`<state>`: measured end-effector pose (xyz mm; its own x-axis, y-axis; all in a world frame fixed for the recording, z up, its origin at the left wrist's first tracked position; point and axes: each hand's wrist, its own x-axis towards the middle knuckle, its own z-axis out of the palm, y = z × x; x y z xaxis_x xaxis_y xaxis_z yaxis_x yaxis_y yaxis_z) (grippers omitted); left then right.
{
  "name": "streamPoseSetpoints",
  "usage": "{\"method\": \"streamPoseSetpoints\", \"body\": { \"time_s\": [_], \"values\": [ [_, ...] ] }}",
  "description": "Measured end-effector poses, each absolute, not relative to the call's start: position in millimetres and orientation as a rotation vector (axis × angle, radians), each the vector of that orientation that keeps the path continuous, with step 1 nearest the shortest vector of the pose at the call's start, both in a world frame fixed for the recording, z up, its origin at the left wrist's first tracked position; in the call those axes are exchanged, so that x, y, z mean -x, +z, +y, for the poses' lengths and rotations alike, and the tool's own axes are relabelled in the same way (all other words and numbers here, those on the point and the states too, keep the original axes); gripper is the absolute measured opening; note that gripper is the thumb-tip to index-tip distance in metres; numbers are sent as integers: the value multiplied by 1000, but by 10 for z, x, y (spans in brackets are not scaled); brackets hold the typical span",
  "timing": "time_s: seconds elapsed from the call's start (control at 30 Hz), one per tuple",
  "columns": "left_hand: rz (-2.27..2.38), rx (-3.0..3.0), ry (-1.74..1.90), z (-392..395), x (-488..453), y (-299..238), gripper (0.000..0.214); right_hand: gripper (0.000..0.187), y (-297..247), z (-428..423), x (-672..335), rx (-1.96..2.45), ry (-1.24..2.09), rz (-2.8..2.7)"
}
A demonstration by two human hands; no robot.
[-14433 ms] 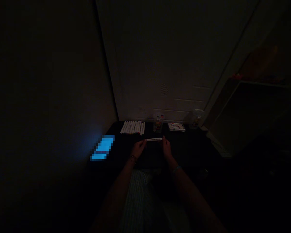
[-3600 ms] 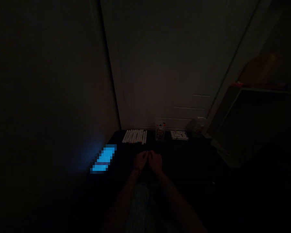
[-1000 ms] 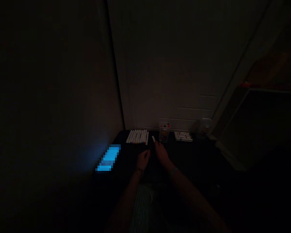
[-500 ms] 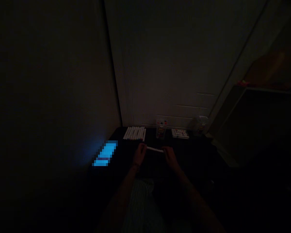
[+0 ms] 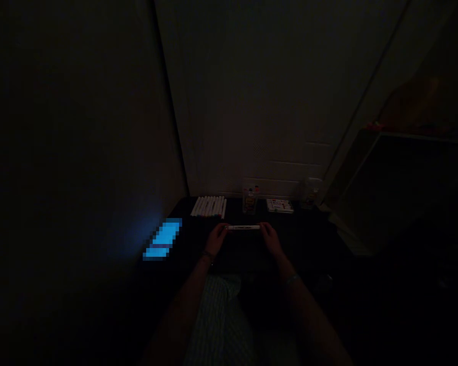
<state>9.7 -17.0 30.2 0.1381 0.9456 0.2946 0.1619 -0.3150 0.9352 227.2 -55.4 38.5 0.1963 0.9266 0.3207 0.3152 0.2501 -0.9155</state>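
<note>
We pinch a white marker (image 5: 244,227) by its ends, left hand (image 5: 216,239) and right hand (image 5: 270,237), over a dark table (image 5: 305,244) against a dimly lit wall (image 5: 259,101)

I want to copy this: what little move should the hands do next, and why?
Maybe the left hand could let go, leaving the marker to the right hand. Each hand holds one end, and one hand alone could probably turn it more easily, with the clear box standing behind it.
</note>
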Motion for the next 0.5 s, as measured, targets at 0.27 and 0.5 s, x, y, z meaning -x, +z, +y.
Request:
{"method": "streamPoseSetpoints", "body": {
  "time_s": [0.27,0.5],
  "values": [
    [1139,-1651,1264,-209,-98,352,35,38,326,-539,-2282,1240,698,-1336],
    [1217,-1727,1305,-178,-95,300,33,42,304,-524,-2289,1285,700,-1332]
  ]
}}
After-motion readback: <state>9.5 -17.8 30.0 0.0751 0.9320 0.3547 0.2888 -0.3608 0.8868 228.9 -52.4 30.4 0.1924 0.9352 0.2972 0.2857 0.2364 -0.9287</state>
